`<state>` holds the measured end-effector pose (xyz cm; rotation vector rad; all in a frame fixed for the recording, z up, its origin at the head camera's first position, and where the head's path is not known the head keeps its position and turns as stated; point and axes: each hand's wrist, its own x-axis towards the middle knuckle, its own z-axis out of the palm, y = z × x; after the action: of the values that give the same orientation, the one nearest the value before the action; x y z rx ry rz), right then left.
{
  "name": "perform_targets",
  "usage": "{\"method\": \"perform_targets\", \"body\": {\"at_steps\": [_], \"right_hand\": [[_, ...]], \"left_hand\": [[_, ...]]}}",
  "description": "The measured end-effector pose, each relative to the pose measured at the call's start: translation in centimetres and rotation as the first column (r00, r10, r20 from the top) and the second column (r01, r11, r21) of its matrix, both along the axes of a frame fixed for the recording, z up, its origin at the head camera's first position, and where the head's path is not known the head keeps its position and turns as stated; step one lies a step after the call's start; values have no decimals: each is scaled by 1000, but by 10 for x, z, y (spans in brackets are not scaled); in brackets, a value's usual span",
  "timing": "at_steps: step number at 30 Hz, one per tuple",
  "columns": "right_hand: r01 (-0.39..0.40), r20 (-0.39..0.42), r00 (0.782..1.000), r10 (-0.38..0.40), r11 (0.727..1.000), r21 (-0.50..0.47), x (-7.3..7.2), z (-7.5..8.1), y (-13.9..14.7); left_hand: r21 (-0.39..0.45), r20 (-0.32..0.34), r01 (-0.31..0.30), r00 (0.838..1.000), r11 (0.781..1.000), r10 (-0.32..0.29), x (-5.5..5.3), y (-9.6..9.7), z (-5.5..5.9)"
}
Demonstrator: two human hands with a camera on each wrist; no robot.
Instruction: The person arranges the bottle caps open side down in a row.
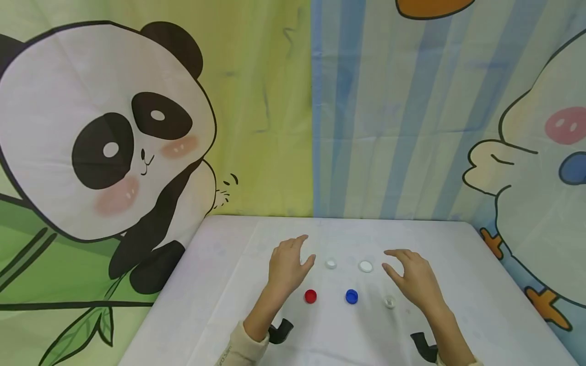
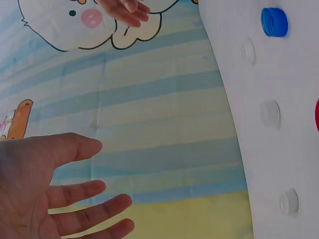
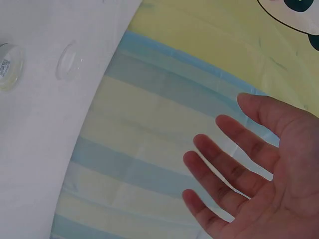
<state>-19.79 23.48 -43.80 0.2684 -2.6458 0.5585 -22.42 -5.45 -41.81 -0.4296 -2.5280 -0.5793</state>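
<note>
Over the white table, the left hand [image 1: 287, 267] is raised with fingers spread, empty, above and beside a red bottle cap [image 1: 310, 296]. The right hand [image 1: 413, 277] is likewise raised, thumb and fingers apart, holding nothing; a clear round piece [image 1: 389, 302] lies below and left of it. Between the hands lie a blue bottle cap [image 1: 351, 296], a small whitish cap [image 1: 331, 263] and a wider white disc [image 1: 365, 266]. Both wrist views show loose, extended fingers: the left hand [image 2: 75, 191] and the right hand [image 3: 259, 174] touch none of the pieces.
The white tabletop [image 1: 247, 244] ends at printed curtains, with a panda [image 1: 105, 76] on the left and a pale cartoon animal [image 1: 540, 213] on the right. A black curved piece [image 1: 281, 331] sits by the left wrist, another black curved piece [image 1: 423, 347] by the right.
</note>
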Motion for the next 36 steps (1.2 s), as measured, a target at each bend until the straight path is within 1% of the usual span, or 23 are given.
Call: {"method": "perform_targets", "body": {"at_steps": [3, 6, 9, 11, 15, 18, 21, 23, 26, 29, 30, 33, 34, 36], "right_hand": [[15, -6, 1000, -16, 999, -38, 1, 0, 1], [30, -25, 999, -32, 997, -76, 3, 0, 3], [41, -49, 998, -47, 993, -111, 5, -3, 6], [54, -56, 997, -62, 990, -133, 7, -6, 10], [72, -44, 996, -81, 981, -178, 11, -14, 15], [85, -12, 996, -90, 974, -211, 14, -20, 18], [118, 34, 993, -113, 962, -246, 17, -25, 19], [152, 66, 988, -140, 950, -271, 19, -28, 20], [208, 132, 976, -174, 926, -316, 22, -33, 23], [256, 204, 960, -193, 900, -354, 25, -39, 26], [263, 217, 957, -194, 895, -360, 25, -41, 28], [265, 220, 956, -195, 896, -357, 24, -52, 32], [261, 220, 957, -190, 895, -361, 24, -56, 33], [260, 245, 954, -174, 888, -379, 22, -64, 37]], "left_hand": [[50, -35, 54, 998, 997, -52, 3, 14, -2], [94, -84, 120, 990, 988, -112, 6, 27, -5], [124, -117, 181, 979, 976, -167, 11, 38, -12], [135, -116, 203, 975, 970, -188, 14, 46, -18], [155, -79, 235, 971, 960, -225, 20, 62, -32], [187, -36, 264, 965, 946, -262, 23, 75, -43], [232, 17, 285, 955, 930, -297, 23, 87, -54], [262, 54, 295, 946, 919, -320, 22, 96, -63], [315, 107, 302, 931, 900, -350, 21, 108, -76], [367, 157, 300, 913, 881, -376, 21, 117, -88], [380, 173, 299, 907, 875, -385, 21, 120, -91], [393, 212, 291, 894, 872, -394, 21, 129, -100], [393, 219, 289, 893, 873, -394, 22, 132, -103], [392, 240, 280, 889, 876, -391, 23, 138, -108]]}}
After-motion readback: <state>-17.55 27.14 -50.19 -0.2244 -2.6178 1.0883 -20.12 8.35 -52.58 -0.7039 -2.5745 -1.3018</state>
